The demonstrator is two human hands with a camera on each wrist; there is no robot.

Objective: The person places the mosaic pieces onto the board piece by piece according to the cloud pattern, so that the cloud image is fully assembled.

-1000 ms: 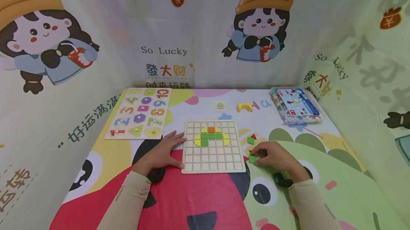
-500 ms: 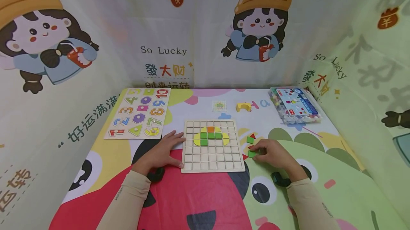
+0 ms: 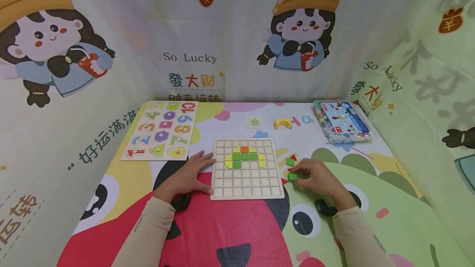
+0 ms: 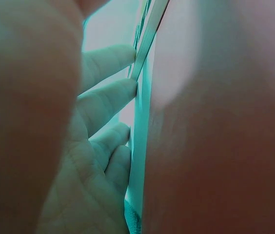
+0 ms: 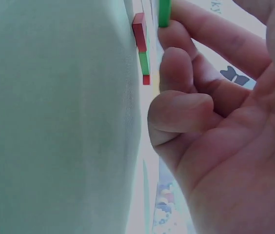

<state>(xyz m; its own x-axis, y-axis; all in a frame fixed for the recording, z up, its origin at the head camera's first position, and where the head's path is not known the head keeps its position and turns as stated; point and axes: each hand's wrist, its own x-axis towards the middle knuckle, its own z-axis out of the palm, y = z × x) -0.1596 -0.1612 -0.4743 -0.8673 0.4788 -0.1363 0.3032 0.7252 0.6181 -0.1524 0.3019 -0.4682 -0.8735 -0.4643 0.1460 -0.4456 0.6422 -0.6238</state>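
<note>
A wooden grid board (image 3: 246,184) lies in the middle of the table, with yellow, green and orange tiles forming an arch in its upper cells. My left hand (image 3: 185,180) rests against the board's left edge, fingers spread and fingertips touching its side. To the right of the board, my right hand (image 3: 315,178) pinches a green square tile (image 3: 292,176) by its fingertips, and the tile (image 5: 164,12) stands tilted. Just behind lies another green tile (image 3: 290,161) with a red triangle (image 3: 293,157) beside it. More red pieces (image 3: 284,181) show around the pinched tile, partly hidden.
A number puzzle board (image 3: 159,133) lies at the back left. Behind the grid board are a small pattern card (image 3: 255,122) and a yellow arch block (image 3: 283,124). A clear box of beads (image 3: 343,122) sits at the back right.
My right fingers have closed on the nearer green tile and raised it slightly, tilting it up. The left hand and the board stay in place.
</note>
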